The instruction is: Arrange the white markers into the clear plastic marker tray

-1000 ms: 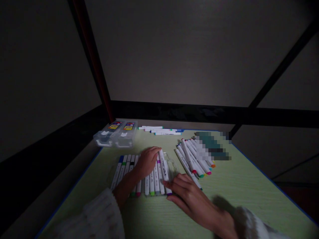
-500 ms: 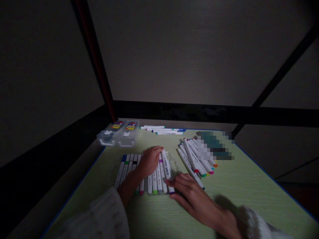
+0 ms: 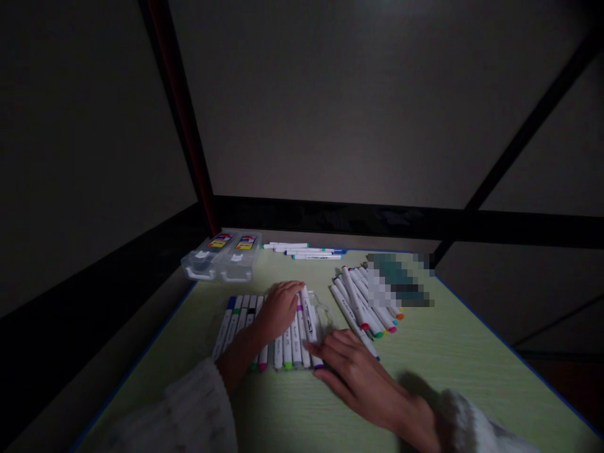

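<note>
White markers with coloured ends lie side by side in a row (image 3: 287, 346) in a clear plastic tray (image 3: 325, 314). My left hand (image 3: 280, 309) bends over the row, its fingertips at the far end of a white marker (image 3: 307, 314) that sits slightly askew near the row's right end. The palm hides the middle markers. From the right, my right hand (image 3: 356, 368) reaches in with fingers stretched and thumb apart, the index fingertip touching that marker's near part. Close to the thumb shows a purple-ended marker (image 3: 318, 363).
Right of the tray lies a loose pile of markers (image 3: 361, 302), partly covered by a pixelated patch. Several more markers (image 3: 311, 250) lie along the far edge. Two clear plastic cases (image 3: 238, 269) with labels stand at the back left. The pale green table (image 3: 283, 415) has a blue edge.
The view shifts slightly as the head moves. Both hands stay in nearly the same place on the markers, and the pile and cases are unmoved.
</note>
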{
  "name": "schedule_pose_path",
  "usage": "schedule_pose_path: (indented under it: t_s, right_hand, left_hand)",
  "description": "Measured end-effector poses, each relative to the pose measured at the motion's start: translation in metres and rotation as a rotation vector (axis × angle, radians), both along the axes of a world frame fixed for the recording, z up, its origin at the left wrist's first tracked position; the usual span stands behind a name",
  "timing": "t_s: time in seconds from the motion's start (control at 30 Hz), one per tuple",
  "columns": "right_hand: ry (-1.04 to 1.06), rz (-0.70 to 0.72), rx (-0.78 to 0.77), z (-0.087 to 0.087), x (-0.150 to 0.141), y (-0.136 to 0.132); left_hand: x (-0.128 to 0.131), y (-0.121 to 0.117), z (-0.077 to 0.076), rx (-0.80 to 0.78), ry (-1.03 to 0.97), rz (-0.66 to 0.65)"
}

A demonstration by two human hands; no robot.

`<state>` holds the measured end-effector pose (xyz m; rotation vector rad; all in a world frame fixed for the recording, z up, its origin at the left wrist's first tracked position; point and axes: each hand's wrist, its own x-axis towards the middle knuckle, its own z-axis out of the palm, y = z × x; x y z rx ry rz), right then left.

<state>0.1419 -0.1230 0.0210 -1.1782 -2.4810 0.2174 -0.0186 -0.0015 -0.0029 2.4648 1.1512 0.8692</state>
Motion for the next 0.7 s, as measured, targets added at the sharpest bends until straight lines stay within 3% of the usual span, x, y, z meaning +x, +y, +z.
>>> schedule_pose_path:
  t_s: [0.7]
  right_hand:
    - [0.019, -0.006, -0.035, -0.0038, -0.0013, 0.002]
  left_hand:
    - [-0.0039, 0.0008, 0.0027, -0.051, 0.044, 0.014]
